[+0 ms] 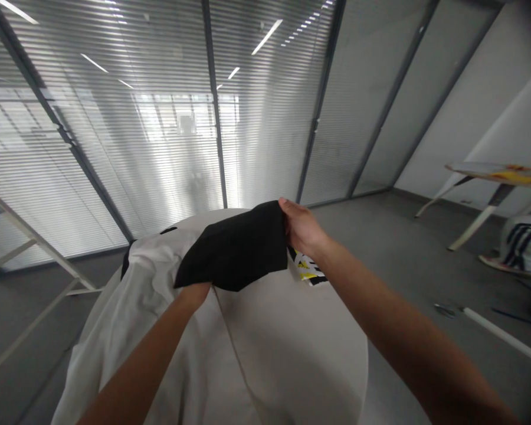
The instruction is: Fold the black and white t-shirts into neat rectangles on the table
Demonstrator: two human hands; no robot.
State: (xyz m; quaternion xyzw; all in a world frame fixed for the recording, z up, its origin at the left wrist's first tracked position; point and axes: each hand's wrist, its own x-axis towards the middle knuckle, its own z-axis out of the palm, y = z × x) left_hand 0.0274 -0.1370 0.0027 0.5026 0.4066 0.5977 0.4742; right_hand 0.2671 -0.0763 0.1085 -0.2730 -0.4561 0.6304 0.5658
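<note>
Black cloth (pixel 236 248) hangs spread between our two hands above the middle of a round white table (pixel 301 354). Our right hand (pixel 301 229), at the cloth's 3 o'clock edge, pinches its upper corner between thumb and fingers. Our left hand (pixel 197 293) meets the cloth at its 7 o'clock corner; its fingers are hidden behind the fabric, so we cannot tell whether it grips. A white garment (pixel 150 283) lies draped over the table from 9 o'clock, under the cloth. A yellow-and-black print (pixel 308 270) peeks out just below our right wrist. A board (pixel 500 174) on white legs stands well apart at 3 o'clock.
</note>
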